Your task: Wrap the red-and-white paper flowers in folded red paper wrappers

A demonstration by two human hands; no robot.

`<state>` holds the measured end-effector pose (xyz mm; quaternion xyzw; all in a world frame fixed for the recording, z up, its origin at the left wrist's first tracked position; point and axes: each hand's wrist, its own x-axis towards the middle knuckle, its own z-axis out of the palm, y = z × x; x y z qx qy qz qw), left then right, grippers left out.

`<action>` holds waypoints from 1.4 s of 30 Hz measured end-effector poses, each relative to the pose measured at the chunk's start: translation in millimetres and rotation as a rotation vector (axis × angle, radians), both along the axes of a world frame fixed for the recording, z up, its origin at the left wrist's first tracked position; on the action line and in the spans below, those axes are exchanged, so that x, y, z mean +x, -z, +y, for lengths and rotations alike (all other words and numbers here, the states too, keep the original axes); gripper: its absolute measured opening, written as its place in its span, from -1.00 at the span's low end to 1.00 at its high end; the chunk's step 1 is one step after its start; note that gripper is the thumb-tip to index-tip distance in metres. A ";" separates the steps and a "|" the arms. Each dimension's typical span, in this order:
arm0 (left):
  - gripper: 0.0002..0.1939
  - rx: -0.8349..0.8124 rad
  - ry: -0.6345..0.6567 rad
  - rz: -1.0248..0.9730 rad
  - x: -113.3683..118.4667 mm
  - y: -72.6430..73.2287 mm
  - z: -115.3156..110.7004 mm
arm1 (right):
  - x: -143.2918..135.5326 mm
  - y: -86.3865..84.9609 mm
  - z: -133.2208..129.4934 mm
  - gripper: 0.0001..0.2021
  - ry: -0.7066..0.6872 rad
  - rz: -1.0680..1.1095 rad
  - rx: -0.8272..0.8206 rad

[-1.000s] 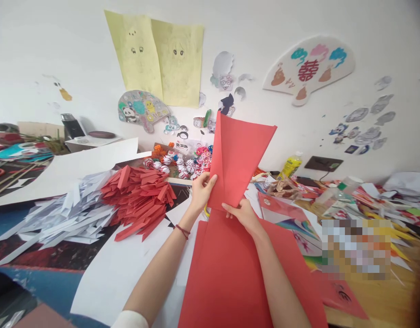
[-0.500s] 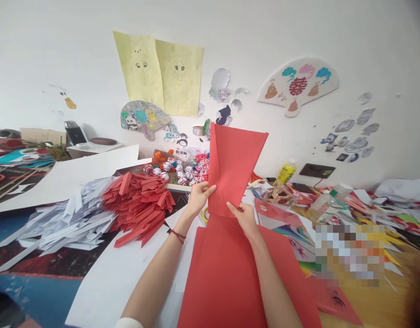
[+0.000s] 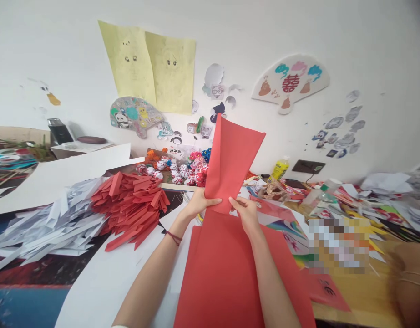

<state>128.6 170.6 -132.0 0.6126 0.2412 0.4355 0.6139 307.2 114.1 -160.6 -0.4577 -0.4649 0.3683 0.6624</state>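
A red paper piece (image 3: 235, 157), folded along its left side, stands upright above larger red sheets (image 3: 220, 273) on the table. My left hand (image 3: 203, 202) is closed on its lower left edge, thumb across the front. My right hand (image 3: 245, 210) pinches its lower right edge, thumb near the left thumb. The far side of the paper and some fingertips are hidden. Under the red sheets lies a large white sheet (image 3: 93, 291).
To the left lie piles of white strips (image 3: 56, 223) and red strips (image 3: 133, 202). Behind are red-and-white paper balls (image 3: 184, 172). A yellow bottle (image 3: 280, 169) and paper scraps are at the right. Part of another person's arm (image 3: 409, 282) shows at the right edge.
Both hands have moved closer together along the paper's lower part, and its left fold stands out more. The view has shifted slightly; more of the other person's arm shows.
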 end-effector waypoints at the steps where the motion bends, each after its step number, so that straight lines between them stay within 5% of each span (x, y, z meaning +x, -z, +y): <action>1: -0.52 -0.024 -0.001 0.000 -1.6 -1.2 0.5 | 1.2 -1.1 -0.8 -0.71 -0.003 0.001 -0.003; 9: -0.54 -0.156 0.020 -0.057 6.3 -6.1 -11.8 | -5.9 -3.7 1.5 -0.65 0.167 0.095 0.085; 16: -0.57 -0.112 -0.155 -0.189 31.2 5.0 -23.0 | -16.1 -2.8 1.1 -0.67 0.134 0.127 0.073; 22: -0.61 -0.022 -0.148 -0.175 21.7 2.3 -16.1 | -16.2 -1.1 1.0 -0.69 0.068 0.140 0.010; 42: -0.64 0.227 -0.134 -0.022 6.4 -5.6 -12.7 | 3.0 -3.3 7.6 -0.69 0.196 0.394 0.087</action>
